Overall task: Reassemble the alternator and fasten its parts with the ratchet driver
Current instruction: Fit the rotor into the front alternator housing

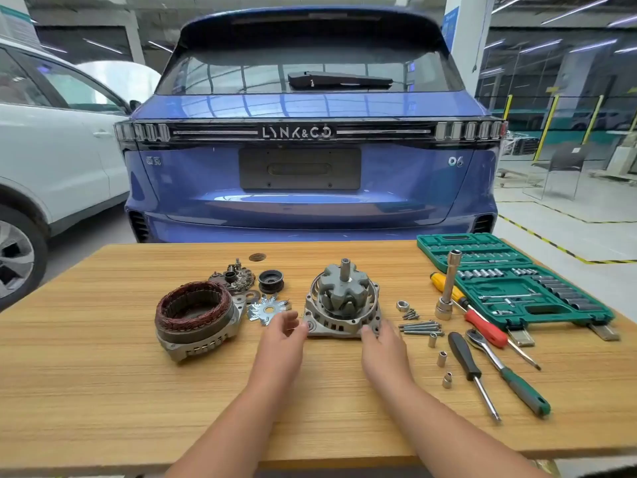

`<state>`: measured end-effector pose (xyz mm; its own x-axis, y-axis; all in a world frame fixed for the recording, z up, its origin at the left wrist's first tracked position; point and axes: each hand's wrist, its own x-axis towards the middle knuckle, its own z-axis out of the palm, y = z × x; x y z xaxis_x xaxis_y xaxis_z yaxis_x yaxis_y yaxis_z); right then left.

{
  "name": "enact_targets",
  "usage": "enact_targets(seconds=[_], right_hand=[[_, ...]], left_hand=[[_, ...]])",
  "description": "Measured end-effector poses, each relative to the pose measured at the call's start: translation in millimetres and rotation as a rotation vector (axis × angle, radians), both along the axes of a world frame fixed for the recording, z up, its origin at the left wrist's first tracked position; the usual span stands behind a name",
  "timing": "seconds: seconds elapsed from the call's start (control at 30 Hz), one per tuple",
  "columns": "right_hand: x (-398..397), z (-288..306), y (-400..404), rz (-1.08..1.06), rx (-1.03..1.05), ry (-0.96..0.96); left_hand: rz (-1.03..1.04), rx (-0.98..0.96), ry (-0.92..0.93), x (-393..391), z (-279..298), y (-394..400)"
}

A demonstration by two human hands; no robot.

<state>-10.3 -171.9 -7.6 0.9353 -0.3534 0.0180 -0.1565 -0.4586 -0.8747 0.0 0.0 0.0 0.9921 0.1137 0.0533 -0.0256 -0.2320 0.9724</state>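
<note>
Alternator housing point(343, 307) between hands, blue car point(310, 160) — "LYNK&CO", "06"

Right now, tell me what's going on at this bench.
A person is putting an alternator back together on a wooden table. Both hands reach for the housing half with the rotor standing in it: the left hand is open beside it, and the right hand touches its near edge. The stator half, fan and pulley lie apart to the left. The bolts, ratchet and socket case lie to the right, untouched.
</note>
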Motion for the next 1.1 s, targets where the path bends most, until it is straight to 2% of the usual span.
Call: enact_targets(seconds=[0.1, 0.23, 0.4, 0.63, 1.1], right_hand=[[28.4, -5.2, 4.7, -0.125, -0.031, -0.01], [46.6, -11.6, 5.0, -0.183, -0.073, -0.032], [44.1, -9.7, -1.7, -0.192, -0.078, -0.084], [29.6, -7.6, -1.9, -0.159, -0.028, -0.088], [-20.3, -9.7, 3.9, -0.104, -0.034, -0.117]], left_hand=[[0.009, 0.142, 0.032, 15.2, -8.9, -8.3], [0.03, 0.275, 0.086, 40.3, -13.2, -17.8], [0.036, 0.515, 0.065, 51.6, -10.3, -33.6], [0.076, 0.355, 0.061, 26.5, -2.5, -26.6], [0.055, 0.354, 0.027, -29.2, -6.4, -11.4]])
